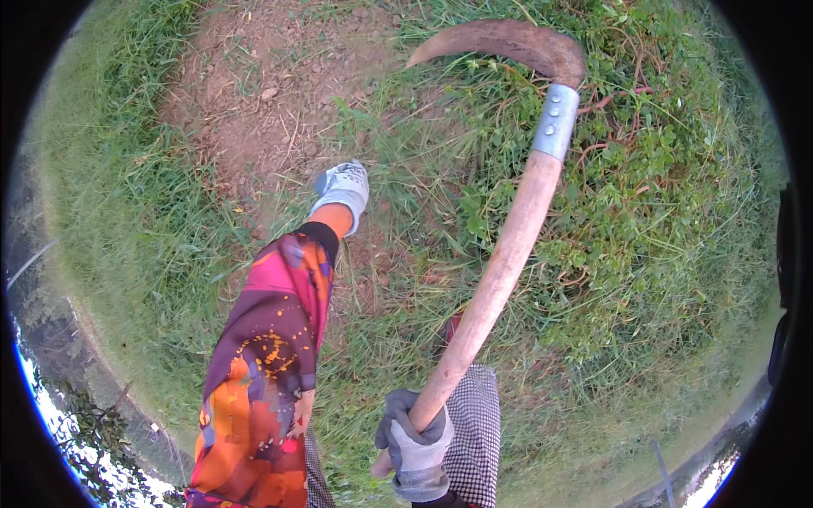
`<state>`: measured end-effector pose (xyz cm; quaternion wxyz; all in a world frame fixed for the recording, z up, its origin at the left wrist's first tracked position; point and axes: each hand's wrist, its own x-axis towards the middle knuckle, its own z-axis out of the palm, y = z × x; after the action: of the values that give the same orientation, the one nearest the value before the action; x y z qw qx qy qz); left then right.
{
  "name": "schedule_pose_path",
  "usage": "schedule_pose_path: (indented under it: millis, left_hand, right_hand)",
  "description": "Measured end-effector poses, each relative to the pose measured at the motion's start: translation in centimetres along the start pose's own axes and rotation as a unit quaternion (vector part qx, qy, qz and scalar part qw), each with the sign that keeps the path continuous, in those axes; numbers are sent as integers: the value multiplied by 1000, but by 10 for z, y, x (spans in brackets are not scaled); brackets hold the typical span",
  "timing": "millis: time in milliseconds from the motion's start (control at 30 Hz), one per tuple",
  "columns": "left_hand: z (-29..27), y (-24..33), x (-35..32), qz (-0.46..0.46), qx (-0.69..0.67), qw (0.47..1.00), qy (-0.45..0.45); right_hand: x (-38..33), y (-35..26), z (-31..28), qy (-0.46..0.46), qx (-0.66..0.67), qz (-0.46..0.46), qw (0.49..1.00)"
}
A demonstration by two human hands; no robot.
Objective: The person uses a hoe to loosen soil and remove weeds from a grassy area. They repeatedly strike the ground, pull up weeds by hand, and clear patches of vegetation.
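Note:
A sickle with a long pale wooden handle slants across the view, from low centre up to the right. Its rusty curved blade hooks to the left above the grass, joined to the handle by a riveted grey metal collar. Near the handle's butt end, my right hand, in a grey and white glove, is wrapped round the wood. My left hand, in a similar glove, is stretched forward and low over cut grass beside bare soil. Its fingers point away and down and are hidden.
Reddish bare soil lies ahead to the left, with loose stems on it. Leafy low plants with reddish stems grow thickly on the right. Taller grass borders the left. My checked trouser leg shows beside the right hand.

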<state>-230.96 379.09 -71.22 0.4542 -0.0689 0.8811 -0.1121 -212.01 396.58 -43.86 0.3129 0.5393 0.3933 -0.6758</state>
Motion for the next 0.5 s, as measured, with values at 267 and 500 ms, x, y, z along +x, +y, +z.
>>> schedule_pose_path:
  millis: [267,500]
  left_hand:
    - [15,-1,-70,185,-65,977,-89]
    - [-42,-24,10,13,-150,963,221]
  right_hand:
    - [3,12,3,-20,-38,-19,999]
    - [0,2,1,-14,-19,-9,1000]
